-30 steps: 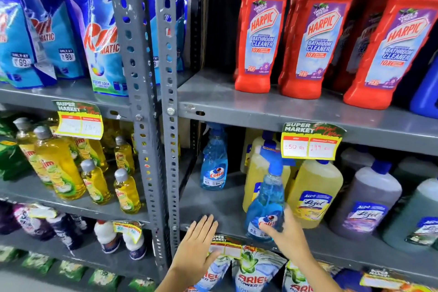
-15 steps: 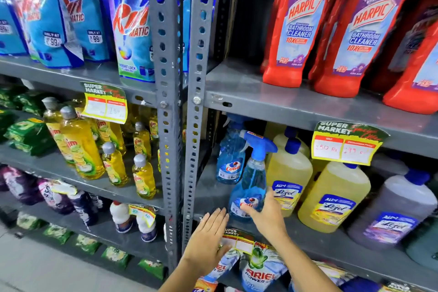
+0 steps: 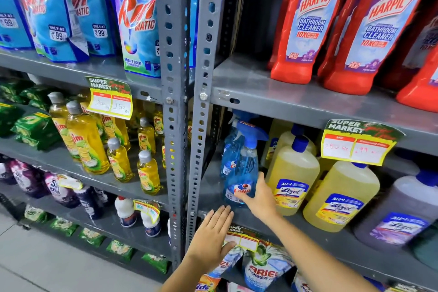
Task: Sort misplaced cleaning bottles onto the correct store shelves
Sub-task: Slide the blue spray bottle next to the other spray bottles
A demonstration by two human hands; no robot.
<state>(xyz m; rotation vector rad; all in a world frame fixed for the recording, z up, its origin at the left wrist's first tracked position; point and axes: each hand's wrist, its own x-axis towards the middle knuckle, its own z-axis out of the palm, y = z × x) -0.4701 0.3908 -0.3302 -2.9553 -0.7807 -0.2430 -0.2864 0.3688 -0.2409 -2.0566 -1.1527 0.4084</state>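
**Blue spray bottle on the middle shelf, my right hand against it**

My right hand (image 3: 259,199) reaches onto the grey middle shelf (image 3: 308,227) and touches the front blue Colin spray bottle (image 3: 241,173), fingers spread loosely along its right side and thumb across the label; the hand is not closed around it. The bottle stands upright at the left end of the shelf, just beside the perforated upright post (image 3: 201,125). A second blue spray bottle (image 3: 228,149) stands directly behind it, partly hidden.

My left hand (image 3: 213,237) is flat and open, fingers together, resting at the shelf's front edge just below the bottle, holding nothing.

Just right of the spray bottle stand yellow Lizol jugs (image 3: 292,178), and further right a purple Lizol jug (image 3: 400,213). A yellow price tag (image 3: 358,142) hangs from the shelf above, where red Harpic bottles (image 3: 310,21) stand. In the left bay are yellow Vim bottles (image 3: 87,140)
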